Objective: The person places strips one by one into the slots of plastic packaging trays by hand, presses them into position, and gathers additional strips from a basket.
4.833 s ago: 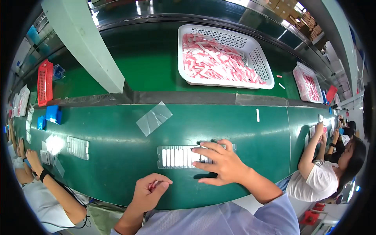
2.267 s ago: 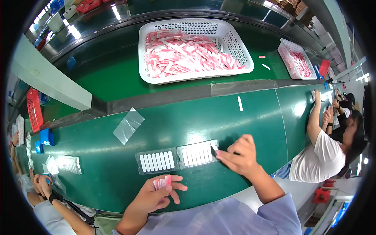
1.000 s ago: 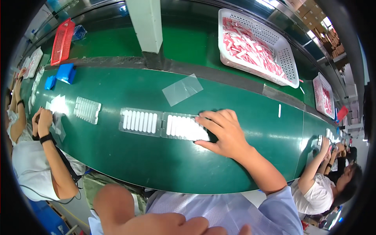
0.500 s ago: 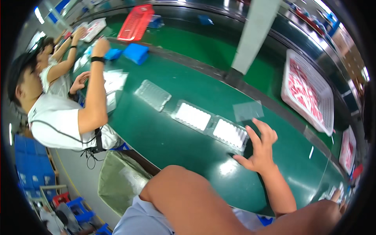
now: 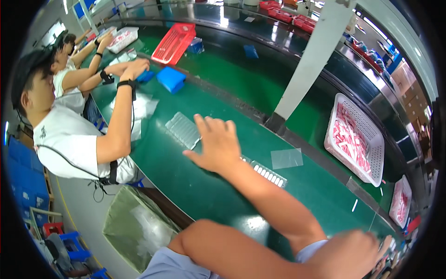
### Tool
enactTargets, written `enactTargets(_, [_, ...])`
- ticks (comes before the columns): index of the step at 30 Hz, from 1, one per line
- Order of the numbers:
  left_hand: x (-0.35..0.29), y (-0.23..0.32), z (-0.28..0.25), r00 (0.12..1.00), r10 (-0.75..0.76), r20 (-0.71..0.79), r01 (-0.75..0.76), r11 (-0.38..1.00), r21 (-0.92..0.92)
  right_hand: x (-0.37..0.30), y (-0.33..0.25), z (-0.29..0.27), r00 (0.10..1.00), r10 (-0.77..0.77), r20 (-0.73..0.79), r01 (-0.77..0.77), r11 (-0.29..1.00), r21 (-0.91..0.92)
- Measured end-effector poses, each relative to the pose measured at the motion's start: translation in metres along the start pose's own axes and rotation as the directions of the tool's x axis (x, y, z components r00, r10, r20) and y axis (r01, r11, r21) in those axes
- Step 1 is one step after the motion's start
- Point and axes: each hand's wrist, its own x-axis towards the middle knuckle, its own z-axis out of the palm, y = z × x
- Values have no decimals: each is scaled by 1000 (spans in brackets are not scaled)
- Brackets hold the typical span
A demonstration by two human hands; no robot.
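My right hand [image 5: 216, 144] reaches over the green work table with fingers spread, holding nothing. Its thumb and fingertips are close to a clear plastic tray [image 5: 182, 130]; whether they touch it I cannot tell. Under my right hand and forearm lie trays filled with white pieces [image 5: 269, 175], mostly covered. A loose clear plastic sheet [image 5: 286, 159] sits just beyond them. My left forearm crosses low in front of me, and my left hand [image 5: 350, 253] is at the lower right, blurred, its fingers mostly hidden.
White baskets of pink-and-white pieces [image 5: 355, 139] stand at the right beyond a grey post [image 5: 311, 60]. A red basket [image 5: 174, 44] and a blue packet [image 5: 171, 80] are at the far left. Co-workers sit along the left edge. A green-lined bin [image 5: 123, 228] stands below.
My right hand has moved left, from the right end of the filled trays to the clear tray. My left hand has come further left into view. The whole view has shifted slightly.
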Motion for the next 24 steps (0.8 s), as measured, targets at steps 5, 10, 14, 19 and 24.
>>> enactTargets(5, [-60,-29,-3,998,-50,-39,46,994,-101,28,-13,46,996,33,81,-22,991,-134])
enactTargets(10, [-118,-50,22,926,-361,-109,296,875,-382,28,9,29,999,-27,-40,28,999,22])
enactTargets(14, [-159,-51,62,684,-584,-438,145,697,-702,4,3,-40,982,-147,-121,155,986,59])
enactTargets(19, [-170,-89,48,752,-611,248,276,-51,-960,-116,56,-141,984,-59,-170,69,996,50])
enactTargets(24, [-133,-98,60,601,-558,572,516,-276,-811,-276,101,-198,935,320,-153,-327,945,-20])
